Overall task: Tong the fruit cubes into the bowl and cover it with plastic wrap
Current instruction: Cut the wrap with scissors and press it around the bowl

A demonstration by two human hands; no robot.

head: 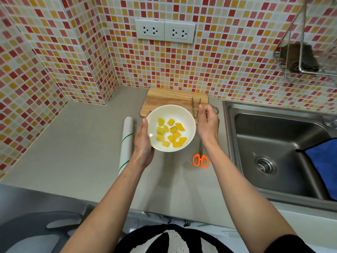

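The left hand is laid flat and open against the left wall of the white bowl. The right hand is held just beside the bowl's right rim, fingers pinched on a barely visible edge of plastic wrap. The fruit cubes are contained in the bowl. The tongs are seen on the cutting board behind. The wrap roll and orange scissors are placed on the tabletop.
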